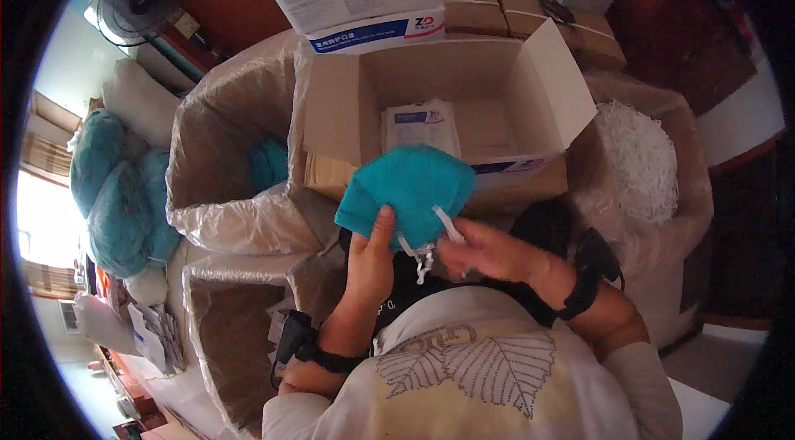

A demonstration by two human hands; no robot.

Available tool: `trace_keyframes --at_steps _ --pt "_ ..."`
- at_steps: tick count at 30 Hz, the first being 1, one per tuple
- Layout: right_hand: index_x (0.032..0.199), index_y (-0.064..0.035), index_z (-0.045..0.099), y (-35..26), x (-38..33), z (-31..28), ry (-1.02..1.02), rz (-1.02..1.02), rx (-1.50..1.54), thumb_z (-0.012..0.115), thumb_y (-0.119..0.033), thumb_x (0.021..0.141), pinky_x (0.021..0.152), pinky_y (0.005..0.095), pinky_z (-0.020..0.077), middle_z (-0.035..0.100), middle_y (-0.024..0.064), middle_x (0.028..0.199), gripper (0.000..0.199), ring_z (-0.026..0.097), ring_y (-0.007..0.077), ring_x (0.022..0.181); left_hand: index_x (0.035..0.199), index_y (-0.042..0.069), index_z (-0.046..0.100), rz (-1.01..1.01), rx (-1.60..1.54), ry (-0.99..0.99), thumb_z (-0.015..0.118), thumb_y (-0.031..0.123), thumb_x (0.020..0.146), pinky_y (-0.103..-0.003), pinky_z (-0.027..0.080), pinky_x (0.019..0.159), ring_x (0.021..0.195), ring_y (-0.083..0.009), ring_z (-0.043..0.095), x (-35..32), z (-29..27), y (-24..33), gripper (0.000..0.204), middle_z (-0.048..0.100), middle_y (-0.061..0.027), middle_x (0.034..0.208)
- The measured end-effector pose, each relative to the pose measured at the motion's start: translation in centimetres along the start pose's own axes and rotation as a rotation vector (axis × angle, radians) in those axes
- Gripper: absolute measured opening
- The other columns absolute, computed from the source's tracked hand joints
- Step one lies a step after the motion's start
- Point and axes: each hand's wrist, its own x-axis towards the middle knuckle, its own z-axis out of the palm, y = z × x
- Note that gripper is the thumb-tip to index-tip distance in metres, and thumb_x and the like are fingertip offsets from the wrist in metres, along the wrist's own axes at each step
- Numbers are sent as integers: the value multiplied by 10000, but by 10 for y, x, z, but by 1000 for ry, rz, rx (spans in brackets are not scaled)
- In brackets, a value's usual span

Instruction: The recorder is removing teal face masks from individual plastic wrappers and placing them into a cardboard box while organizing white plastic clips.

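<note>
Holds teal, folded fabric face mask (407, 185) pinched in left hand (371, 262), before open brown cardboard carton (464, 74). Appears to pinch narrow white elastic-looking strap (447, 222) with blurred right hand (489, 252). Risks detaching strap through uneven pull, or snarling dangling white strands (425, 263).

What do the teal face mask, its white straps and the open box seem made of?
Teal face mask: probably nonwoven fabric, matte, since its surface shows no gloss.
White straps: perhaps elastic textile; they look thin and pliable, but any weave is too fine to see.
Open box: most likely cardboard, matte, judging by its dull brown inside and stiff flaps.
</note>
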Motion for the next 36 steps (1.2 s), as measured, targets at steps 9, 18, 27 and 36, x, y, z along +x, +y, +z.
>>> trace_keyframes --at_steps 9,18,27,36 --pt "784 -56 514 -41 -28 28 174 -768 -1162 603 -203 752 744 366 427 534 113 987 175 529 301 890 1100 45 443 119 155 80 472 142 882 -304 402 817 959 -163 498 12 5 -48 240 517 -84 1031" --pt "698 -74 472 -43 -5 58 -108 -13 -30 430 -295 904 597 239 361 457 -23 651 305 419 76 625 1032 62 419 212 495 -8 543 149 817 -407 465 603 760 -401 582 -6 -38 -55 263 591 -213 797" --pt "713 -66 504 -80 -135 -19 -26 -61 -32 404 -289 898 520 253 372 486 4 623 307 450 114 565 995 35 485 -5 521 429 469 191 875 -363 456 696 797 -225 577 -93 -97 -123 198 579 -159 895" --pt "683 -29 461 -75 -60 -42 296 -246 -921 588 -435 786 514 328 398 486 105 601 437 484 209 533 991 37 481 -63 677 -435 500 187 864 -337 445 686 780 -248 586 -19 -8 -9 198 577 -145 870"
